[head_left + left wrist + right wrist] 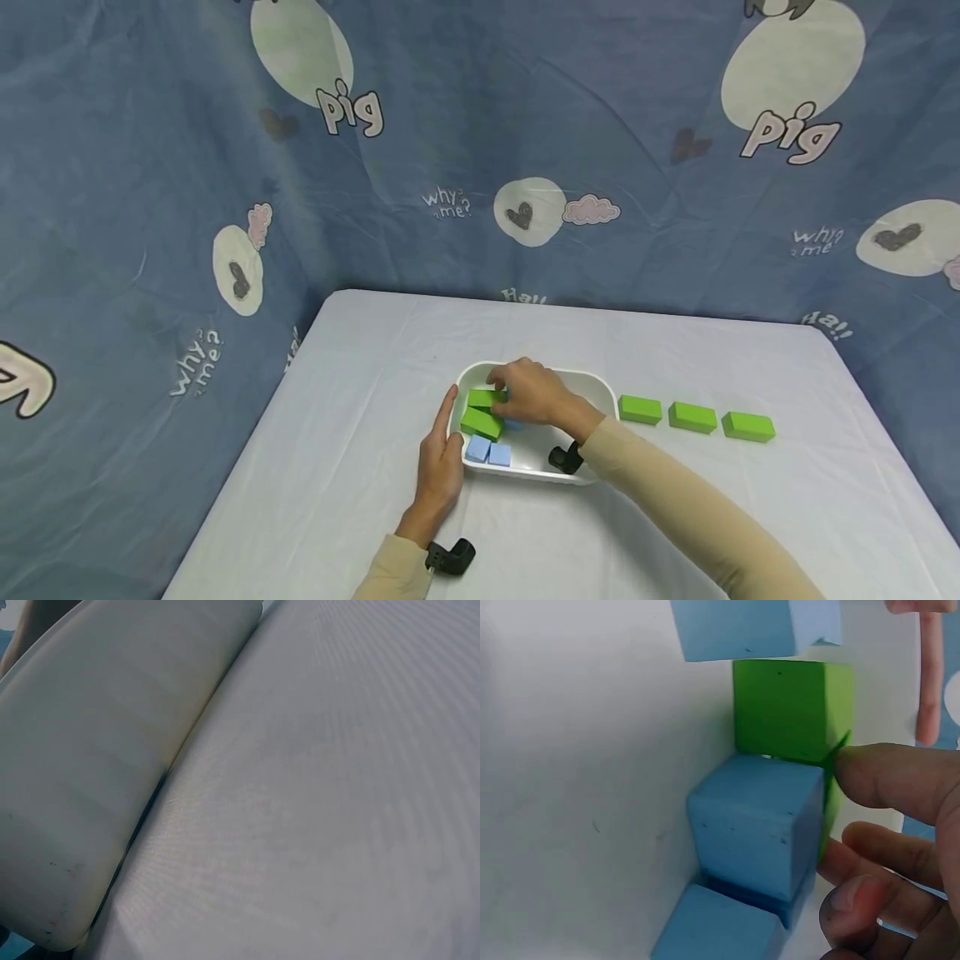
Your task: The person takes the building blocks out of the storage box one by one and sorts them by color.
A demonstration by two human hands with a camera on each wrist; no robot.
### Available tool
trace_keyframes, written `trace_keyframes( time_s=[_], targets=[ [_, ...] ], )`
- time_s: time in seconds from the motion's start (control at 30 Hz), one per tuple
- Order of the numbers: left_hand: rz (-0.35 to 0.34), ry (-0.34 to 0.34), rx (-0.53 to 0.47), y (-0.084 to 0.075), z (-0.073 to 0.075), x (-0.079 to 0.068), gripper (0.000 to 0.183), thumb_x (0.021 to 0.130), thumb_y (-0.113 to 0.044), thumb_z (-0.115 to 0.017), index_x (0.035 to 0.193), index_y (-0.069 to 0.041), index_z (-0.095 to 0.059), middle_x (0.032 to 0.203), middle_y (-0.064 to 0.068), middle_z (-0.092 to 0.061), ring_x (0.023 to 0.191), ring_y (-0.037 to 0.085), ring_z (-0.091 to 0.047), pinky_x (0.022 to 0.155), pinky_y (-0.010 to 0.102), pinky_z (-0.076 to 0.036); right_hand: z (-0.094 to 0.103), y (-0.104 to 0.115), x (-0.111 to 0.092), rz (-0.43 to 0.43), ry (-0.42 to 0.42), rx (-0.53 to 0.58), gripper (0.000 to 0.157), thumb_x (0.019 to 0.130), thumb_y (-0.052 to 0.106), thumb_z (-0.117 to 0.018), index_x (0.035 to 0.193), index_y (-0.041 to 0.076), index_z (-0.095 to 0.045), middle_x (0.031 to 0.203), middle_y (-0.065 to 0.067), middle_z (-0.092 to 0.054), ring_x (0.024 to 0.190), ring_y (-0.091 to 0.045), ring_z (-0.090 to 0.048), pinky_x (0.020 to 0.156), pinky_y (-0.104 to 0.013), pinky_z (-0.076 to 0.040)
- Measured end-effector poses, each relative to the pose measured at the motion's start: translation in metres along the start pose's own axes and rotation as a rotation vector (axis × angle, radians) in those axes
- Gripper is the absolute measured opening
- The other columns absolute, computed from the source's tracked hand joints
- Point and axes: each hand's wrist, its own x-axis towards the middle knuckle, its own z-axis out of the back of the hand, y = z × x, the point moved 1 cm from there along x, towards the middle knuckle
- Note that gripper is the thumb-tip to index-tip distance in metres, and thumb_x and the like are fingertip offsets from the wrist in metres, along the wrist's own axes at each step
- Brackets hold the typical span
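Note:
A white tray (536, 473) lies on the table. My left hand (441, 462) holds its left end, thumb at the rim and a straight finger along the outside. My right hand (536, 392) reaches into the tray and pinches a green block (483, 399), which is partly hidden behind its fingers. Another green block (482, 423) lies just in front of it. Two light blue blocks (489, 452) sit in the tray's near left corner. More blue blocks (754, 821) show beside the right thumb in the right wrist view. The left wrist view shows the tray's outer wall (97, 765).
Three green blocks (693, 417) stand in a spaced row on the white tablecloth (675, 517), right of the tray. A blue printed curtain (450, 125) hangs behind and to the left of the table. A black wrist camera (452, 557) is strapped to each wrist.

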Motion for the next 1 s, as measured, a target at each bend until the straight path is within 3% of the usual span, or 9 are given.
trace_keyframes(
  time_s=[0.27,0.47,0.6,0.77,0.87,1.0],
  targets=[
    [-0.014,-0.009,0.002,-0.002,-0.002,-0.001,0.074,0.09,0.005,-0.039,0.16,-0.018,-0.036,0.158,-0.005,-0.04,0.146,0.012,-0.032,0.119,0.035,-0.026,-0.008,0.0,0.003,-0.025,0.014,-0.058,0.042,0.079,0.022,-0.084,0.117,0.008,-0.074,0.093,0.003,-0.071,0.074,-0.012,-0.059,0.066,-0.032,-0.052],
    [-0.042,-0.025,0.006,-0.003,-0.005,0.0,0.074,0.089,0.006,-0.039,0.159,-0.015,-0.037,0.158,-0.001,-0.042,0.145,0.016,-0.035,0.118,0.031,-0.026,-0.012,0.0,0.004,-0.015,-0.003,-0.114,0.024,0.078,0.022,-0.087,0.097,0.012,-0.077,0.068,0.006,-0.057,0.06,-0.012,-0.049,0.054,-0.031,-0.043],
    [-0.046,-0.028,0.016,-0.002,-0.006,0.0,0.074,0.088,0.006,-0.04,0.159,-0.014,-0.038,0.158,0.0,-0.042,0.145,0.017,-0.036,0.118,0.031,-0.027,-0.011,0.0,0.004,-0.026,-0.006,-0.098,0.021,0.079,0.021,-0.085,0.096,0.013,-0.077,0.065,0.009,-0.052,0.059,-0.01,-0.047,0.052,-0.029,-0.04],
    [-0.048,-0.021,0.019,-0.001,-0.005,0.0,0.074,0.088,0.006,-0.038,0.16,-0.015,-0.036,0.158,0.001,-0.042,0.146,0.017,-0.035,0.118,0.034,-0.027,0.001,0.002,0.001,-0.033,-0.028,0.014,0.028,0.08,0.016,-0.082,0.107,0.009,-0.077,0.076,0.005,-0.062,0.063,-0.012,-0.05,0.055,-0.029,-0.043],
    [-0.048,-0.024,0.028,-0.001,-0.004,-0.001,0.075,0.089,0.005,-0.038,0.16,-0.017,-0.036,0.157,0.001,-0.043,0.145,0.017,-0.035,0.118,0.035,-0.027,0.01,0.004,-0.002,-0.047,-0.055,0.051,0.035,0.082,0.016,-0.082,0.116,0.008,-0.077,0.094,0.001,-0.072,0.074,-0.012,-0.057,0.063,-0.031,-0.049],
    [-0.05,-0.043,0.052,0.0,-0.002,-0.001,0.074,0.089,0.005,-0.039,0.159,-0.019,-0.038,0.156,0.001,-0.044,0.143,0.017,-0.038,0.117,0.037,-0.031,0.022,0.005,-0.007,-0.061,-0.091,0.074,0.038,0.083,0.018,-0.082,0.12,0.009,-0.076,0.113,-0.004,-0.074,0.088,-0.013,-0.063,0.072,-0.033,-0.054]
  ],
)
